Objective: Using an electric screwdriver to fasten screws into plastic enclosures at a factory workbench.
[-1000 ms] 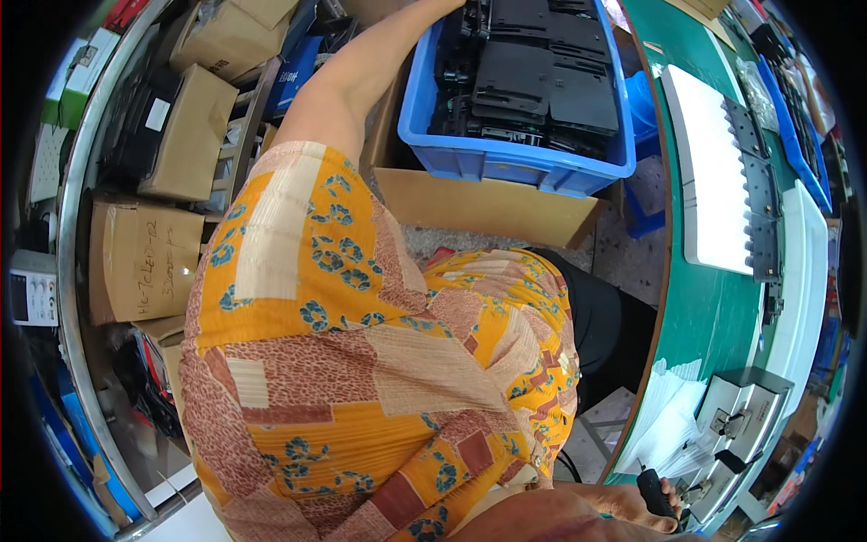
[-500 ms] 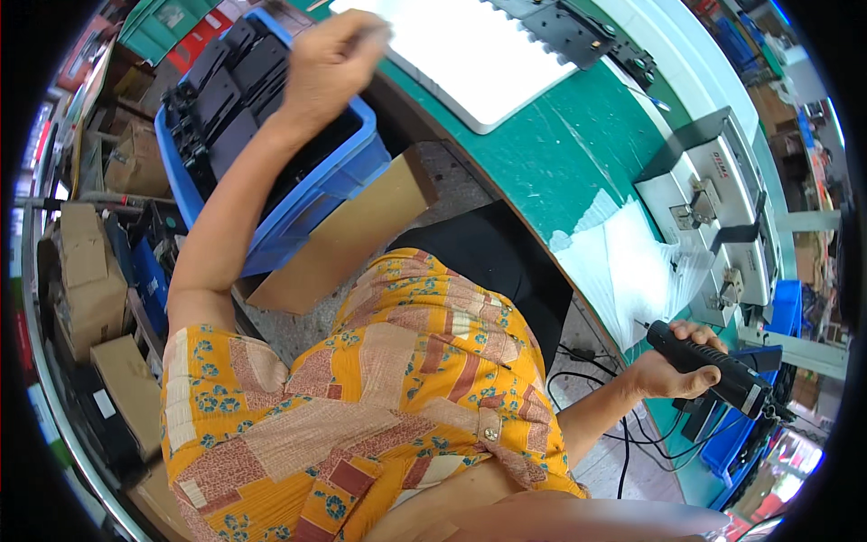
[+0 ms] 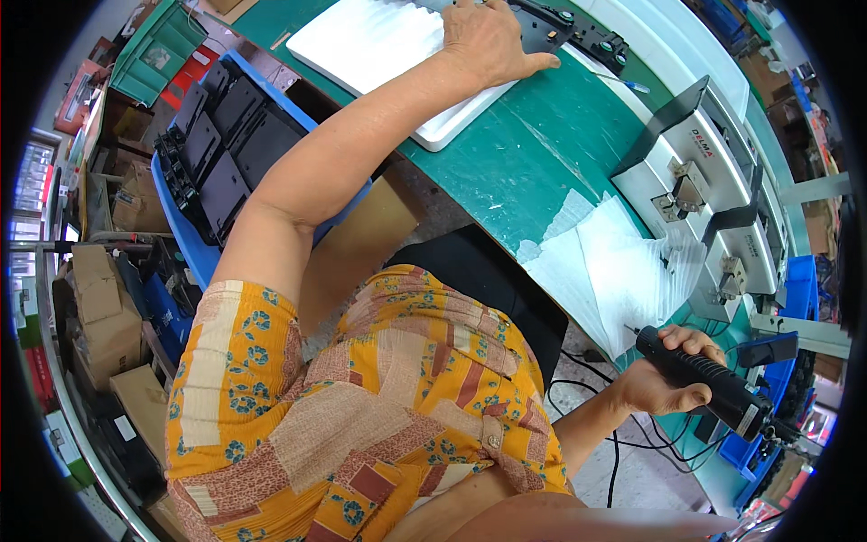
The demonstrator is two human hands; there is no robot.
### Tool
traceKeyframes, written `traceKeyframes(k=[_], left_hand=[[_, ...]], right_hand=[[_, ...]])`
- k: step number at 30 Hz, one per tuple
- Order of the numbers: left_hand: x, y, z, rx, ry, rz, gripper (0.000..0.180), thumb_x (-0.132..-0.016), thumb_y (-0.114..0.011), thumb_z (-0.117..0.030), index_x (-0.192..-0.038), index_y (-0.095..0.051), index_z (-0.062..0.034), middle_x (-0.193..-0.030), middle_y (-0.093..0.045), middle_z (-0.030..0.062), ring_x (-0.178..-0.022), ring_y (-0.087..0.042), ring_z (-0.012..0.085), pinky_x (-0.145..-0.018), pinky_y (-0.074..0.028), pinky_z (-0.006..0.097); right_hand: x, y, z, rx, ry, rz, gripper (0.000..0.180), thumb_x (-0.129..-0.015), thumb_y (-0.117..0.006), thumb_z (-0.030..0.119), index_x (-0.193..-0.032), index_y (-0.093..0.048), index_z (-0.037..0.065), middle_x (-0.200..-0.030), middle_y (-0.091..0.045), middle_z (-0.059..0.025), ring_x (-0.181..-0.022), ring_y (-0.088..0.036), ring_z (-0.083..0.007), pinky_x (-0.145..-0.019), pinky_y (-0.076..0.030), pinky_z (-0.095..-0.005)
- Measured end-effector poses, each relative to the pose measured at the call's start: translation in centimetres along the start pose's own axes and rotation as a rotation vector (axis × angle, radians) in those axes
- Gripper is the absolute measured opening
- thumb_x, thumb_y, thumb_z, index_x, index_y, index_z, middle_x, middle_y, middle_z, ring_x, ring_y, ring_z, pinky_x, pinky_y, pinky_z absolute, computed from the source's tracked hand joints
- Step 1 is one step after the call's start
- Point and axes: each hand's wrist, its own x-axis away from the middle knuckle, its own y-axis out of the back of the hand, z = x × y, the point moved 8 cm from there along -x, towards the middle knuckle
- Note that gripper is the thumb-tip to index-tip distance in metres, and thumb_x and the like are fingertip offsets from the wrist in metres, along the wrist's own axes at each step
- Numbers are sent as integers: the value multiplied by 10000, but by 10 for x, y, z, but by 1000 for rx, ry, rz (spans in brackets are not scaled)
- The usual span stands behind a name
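My left hand [image 3: 486,43] reaches across to the far side of the bench, over the edge of a white tray [image 3: 361,41]. Its thumb sticks out to the side, while the fingertips are partly cut off by the top of the picture. Under and beside it lies a black plastic part [image 3: 542,34], which it appears to touch. My right hand [image 3: 673,375] is wrapped round a black electric screwdriver [image 3: 709,384], whose thin bit points toward white foam sheets [image 3: 601,262] on the bench.
Two silver dispensers or feeders [image 3: 686,172] stand along the bench's right side. At left, a blue crate [image 3: 203,257] holds several black plastic parts [image 3: 221,194]. A green crate [image 3: 158,50] sits behind it. Black cables [image 3: 614,461] hang below my right hand. Cardboard boxes [image 3: 95,307] are stacked left.
My left hand has swung right, from above the blue crate and tray edge to the black part on the bench. My right hand keeps the screwdriver, nearly in place.
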Motion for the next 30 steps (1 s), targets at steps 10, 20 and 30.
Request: traceKeyframes(k=[10,20,30], left_hand=[[-9,-10,-5,34,101,270,909,-745,-737,-629,-1184,-605,157,-974,-719,252,-959,-704,370,-867,-525,451],[-9,-48,-18,-173,111,449,807,-857,-522,-617,-1357,-639,5,-1431,-544,310,-1254,-544,544,-969,-360,749],[-21,-58,-20,-75,132,464,709,-832,-585,-640,-1164,-744,-34,-1088,-622,262,-954,-555,442,-733,-325,594]], right_hand=[[1,2,0,5,27,-4,734,-884,-648,716,-1128,-530,35,-892,-553,-114,-691,-572,-212,-631,-507,-351],[-13,20,-12,-125,-96,21,672,-834,-732,636,-1113,-542,55,-947,-528,-92,-851,-489,-211,-746,-413,-345],[-8,-27,5,-25,100,14,465,-1018,-539,512,-910,-606,65,-760,-580,-72,-621,-578,-220,-559,-482,-353]])
